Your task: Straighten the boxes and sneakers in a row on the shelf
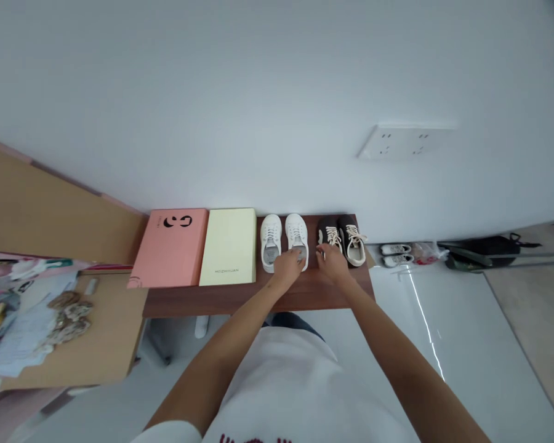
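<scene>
A pair of white lace-up sneakers stands on a dark reddish-brown tabletop, toes toward the wall: a left white sneaker (271,235) and a right white sneaker (296,229). My left hand (289,266) is over the heel end of the right white sneaker, its fingers slightly apart; whether they touch the shoe is unclear. Just to the right is a pair of black sneakers with pale laces, the left black sneaker (325,224) close against the right black sneaker (352,237). My right hand (333,263) is at the heel of the left black sneaker, fingers parted and partly hiding it.
A pink box (170,255) and a cream box (229,243) lie on the brown tabletop (189,303) to the left. A desk (106,344) with papers and hair ties is farther left. A socket panel (406,143) is on the wall. More shoes (396,255) and bags sit at right.
</scene>
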A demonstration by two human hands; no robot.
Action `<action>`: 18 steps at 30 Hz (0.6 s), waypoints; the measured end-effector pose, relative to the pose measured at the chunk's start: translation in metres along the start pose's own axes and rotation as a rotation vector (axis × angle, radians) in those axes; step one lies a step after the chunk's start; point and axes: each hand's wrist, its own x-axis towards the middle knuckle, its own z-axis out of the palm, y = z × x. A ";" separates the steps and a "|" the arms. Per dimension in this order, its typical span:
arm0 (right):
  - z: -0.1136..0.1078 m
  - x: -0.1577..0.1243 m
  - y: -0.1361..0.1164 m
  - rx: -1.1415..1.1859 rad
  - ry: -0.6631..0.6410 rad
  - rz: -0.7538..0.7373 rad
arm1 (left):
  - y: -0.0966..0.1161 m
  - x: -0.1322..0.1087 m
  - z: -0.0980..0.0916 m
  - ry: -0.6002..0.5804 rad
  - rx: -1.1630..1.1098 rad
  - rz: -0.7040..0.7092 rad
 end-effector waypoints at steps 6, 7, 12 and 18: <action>0.047 -0.002 -0.066 0.065 -0.313 0.165 | -0.042 -0.019 0.031 -0.013 -0.161 -0.345; 0.053 0.001 -0.073 0.074 -0.329 0.187 | -0.046 -0.016 0.032 -0.017 -0.172 -0.361; 0.056 0.007 -0.059 0.121 -0.227 0.282 | -0.055 0.001 0.020 0.054 -0.219 -0.389; 0.066 -0.051 -0.004 0.947 0.147 0.653 | -0.062 0.008 0.017 0.197 -0.454 -0.424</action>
